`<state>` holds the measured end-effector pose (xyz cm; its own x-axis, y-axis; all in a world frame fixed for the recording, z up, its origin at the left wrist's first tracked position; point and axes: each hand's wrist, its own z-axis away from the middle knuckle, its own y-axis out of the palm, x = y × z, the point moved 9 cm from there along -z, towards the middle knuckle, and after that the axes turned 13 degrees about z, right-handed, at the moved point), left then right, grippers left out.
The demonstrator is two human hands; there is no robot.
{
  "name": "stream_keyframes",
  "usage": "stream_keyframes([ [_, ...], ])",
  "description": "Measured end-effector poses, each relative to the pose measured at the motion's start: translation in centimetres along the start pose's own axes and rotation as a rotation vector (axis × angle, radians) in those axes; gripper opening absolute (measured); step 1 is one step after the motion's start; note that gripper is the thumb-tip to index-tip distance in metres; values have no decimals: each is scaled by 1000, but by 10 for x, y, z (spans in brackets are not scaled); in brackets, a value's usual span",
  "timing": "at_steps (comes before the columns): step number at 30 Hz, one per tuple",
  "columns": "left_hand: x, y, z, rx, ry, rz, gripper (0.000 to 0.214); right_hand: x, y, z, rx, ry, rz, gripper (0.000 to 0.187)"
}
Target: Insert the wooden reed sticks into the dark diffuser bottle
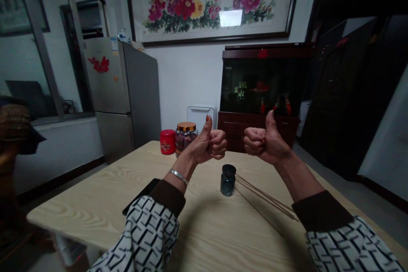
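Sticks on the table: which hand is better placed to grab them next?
Probably the right hand: the sticks lie on its side of the dark jar. The left hand would likely reach past that jar. Both are thumbs-up fists, so either must open first.

Fish tank (261,77) glass carries pale brush-style Chinese characters (241,89) — 生 and 水 readable, the rest unclear — while the fridge's (124,93) blue-and-white label (114,44) and the tank cabinet's (232,129) white mark (285,123) are too small to read.
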<state>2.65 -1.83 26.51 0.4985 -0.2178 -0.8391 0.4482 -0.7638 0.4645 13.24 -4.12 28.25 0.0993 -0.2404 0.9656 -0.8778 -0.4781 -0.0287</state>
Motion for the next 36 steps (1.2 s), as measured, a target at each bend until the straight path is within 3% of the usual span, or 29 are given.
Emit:
stream_keyframes([
  [3,14,-6,3,-19,-48,46,78,-10,5,3,38,-2,-56,75],
  [8,67,-23,16,65,-122,141,78,-73,5,15,64,73,-149,74],
  [11,87,-36,18,31,-157,143,77,-94,2,18,67,103,-171,74],
  [19,88,-41,11,50,-160,150,77,-88,-5,15,65,96,-143,75],
  [22,89,-53,12,9,-126,141,75,-99,-16,14,-33,136,-52,74],
  [24,88,-75,14,-108,-40,131,70,-114,-34,14,-187,205,154,72],
  [27,94,-126,25,-429,155,54,56,-127,-60,16,-413,262,736,63],
  [30,126,-161,32,-649,167,-204,54,-136,-59,9,-411,297,1293,56],
  [33,166,-165,17,-571,134,-404,74,-147,-48,-6,-298,369,1627,63],
  [36,189,-160,1,-489,160,-516,69,-153,-39,-23,-191,418,1805,69],
])
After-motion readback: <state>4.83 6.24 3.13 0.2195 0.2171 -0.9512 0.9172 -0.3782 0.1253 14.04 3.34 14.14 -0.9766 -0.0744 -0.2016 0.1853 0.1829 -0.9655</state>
